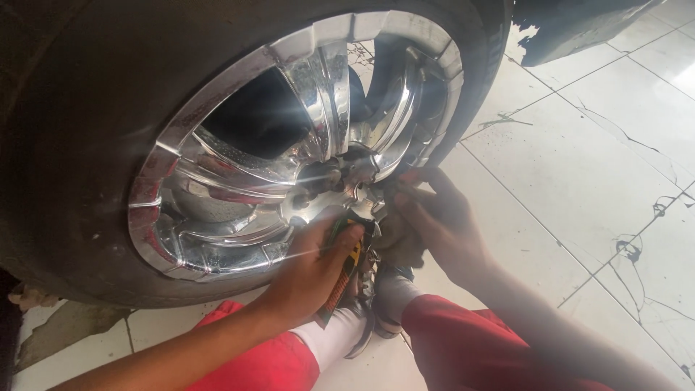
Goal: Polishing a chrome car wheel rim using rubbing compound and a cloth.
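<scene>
Chrome wheel [289, 145] centre-left; left hand [315, 271] grips yellow-black tool [346, 274] below hub, right hand [434, 221] clutches dark rag [398, 239] beside it.

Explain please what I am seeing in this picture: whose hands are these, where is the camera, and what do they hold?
The one picture comes from a camera worn on a person's head, looking down at their own two bare hands. They work at the centre of a shiny chrome wheel inside a dark tyre, which stands on a cracked white tiled floor. The left hand grips a tool with a yellow and dark handle. The right hand presses a dark cloth near the hub. Below are red trousers, white socks and shoes.
</scene>
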